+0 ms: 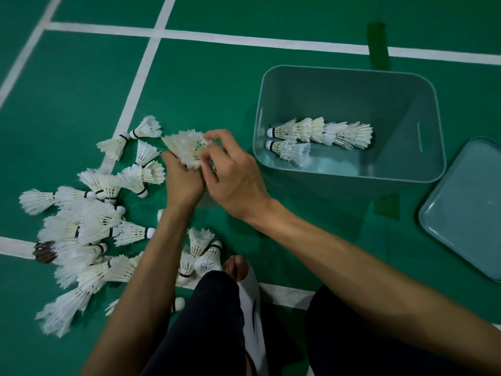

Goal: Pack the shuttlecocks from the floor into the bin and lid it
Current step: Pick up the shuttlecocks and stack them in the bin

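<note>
1. Shuttlecocks [89, 226]: loose heap on the green floor [217, 90], left of the person's knees, lying at mixed angles. Some overlap the white court lines [135, 85].
2. Held bunch [184, 147]: several white shuttlecocks nested together, up off the floor btwn heap and bin, feathers fanned toward upper left.
3. Left hand [183, 183]: fingers curled round the bunch from below, gripping it.
4. Right hand [233, 175]: fingertips pinch the bunch at its right edge.
5. Bin [349, 183]: teal, rect., open top, on the floor just right of the hands. Inside: nested row [320, 132] lying flat, corks pointing left, w/ a short second stack [290, 150] just beside it on the near side.
6. Lid [466, 213]: off the bin, flat on the floor at the bin's right.
7. Dark-feathered shuttlecock [44, 251]: at the heap's left edge, on a court line.
</note>
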Action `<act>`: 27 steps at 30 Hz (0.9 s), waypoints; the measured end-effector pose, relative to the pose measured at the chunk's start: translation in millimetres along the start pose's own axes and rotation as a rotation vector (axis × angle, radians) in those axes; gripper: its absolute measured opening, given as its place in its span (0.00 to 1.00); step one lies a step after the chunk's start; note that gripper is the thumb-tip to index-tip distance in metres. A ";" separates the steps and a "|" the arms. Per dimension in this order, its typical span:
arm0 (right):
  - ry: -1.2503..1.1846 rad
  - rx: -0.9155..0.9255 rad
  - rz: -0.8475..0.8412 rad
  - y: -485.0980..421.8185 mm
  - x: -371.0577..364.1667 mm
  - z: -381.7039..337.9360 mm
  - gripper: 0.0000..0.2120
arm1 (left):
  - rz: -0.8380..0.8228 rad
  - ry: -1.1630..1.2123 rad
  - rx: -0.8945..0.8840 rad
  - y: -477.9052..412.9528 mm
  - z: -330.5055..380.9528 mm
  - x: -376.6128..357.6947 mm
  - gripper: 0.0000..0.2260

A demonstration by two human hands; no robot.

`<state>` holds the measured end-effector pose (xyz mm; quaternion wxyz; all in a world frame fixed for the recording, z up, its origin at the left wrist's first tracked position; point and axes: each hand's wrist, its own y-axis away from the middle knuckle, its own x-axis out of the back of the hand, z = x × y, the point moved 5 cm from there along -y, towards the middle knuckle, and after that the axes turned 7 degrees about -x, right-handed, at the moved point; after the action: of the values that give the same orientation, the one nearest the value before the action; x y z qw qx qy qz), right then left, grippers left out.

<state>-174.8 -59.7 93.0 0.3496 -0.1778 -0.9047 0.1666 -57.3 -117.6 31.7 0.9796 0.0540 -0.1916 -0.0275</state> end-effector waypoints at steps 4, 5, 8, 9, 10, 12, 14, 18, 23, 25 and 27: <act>-0.029 -0.012 0.145 -25.7 40.7 -6.4 0.04 | -0.028 0.157 -0.157 -7.7 48.1 -6.6 0.16; -0.033 -0.040 0.191 -33.2 54.2 -3.6 0.04 | -0.045 0.186 -0.196 -7.4 62.9 -12.5 0.14; -0.064 -0.165 0.327 -51.2 101.1 19.1 0.03 | -0.126 0.216 -0.272 -8.0 103.1 -39.3 0.10; -0.073 -0.238 0.359 -54.5 117.8 32.8 0.04 | -0.157 0.201 -0.290 -9.7 113.1 -50.1 0.09; -0.065 -0.335 0.373 -56.6 133.7 50.0 0.04 | -0.194 0.182 -0.299 -11.9 121.0 -62.1 0.07; 0.031 -0.553 0.313 -57.6 162.0 91.2 0.05 | -0.294 0.167 -0.281 -14.4 130.4 -88.7 0.05; 0.196 -0.770 0.137 -52.3 182.0 136.8 0.07 | -0.394 0.111 -0.241 -16.1 132.7 -115.9 0.05; 0.482 -1.065 -0.174 -28.8 193.6 195.1 0.03 | -0.502 -0.264 -0.198 -29.5 124.5 -152.0 0.10; 0.549 -1.102 -0.334 -28.4 165.5 215.6 0.02 | -0.748 -0.682 -0.023 -39.0 105.2 -176.1 0.17; 0.533 -1.096 -0.386 -35.5 150.6 220.9 0.02 | -0.761 -0.657 0.007 -39.8 102.3 -184.0 0.16; 0.514 -1.086 -0.442 -40.0 136.2 224.9 0.04 | -0.675 -0.593 0.023 -44.4 99.7 -187.8 0.17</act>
<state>-432.9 -75.1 30.7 0.4415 -0.1732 -0.7629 -0.4394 -270.1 -157.2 48.4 0.8179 0.1140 -0.4361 -0.3577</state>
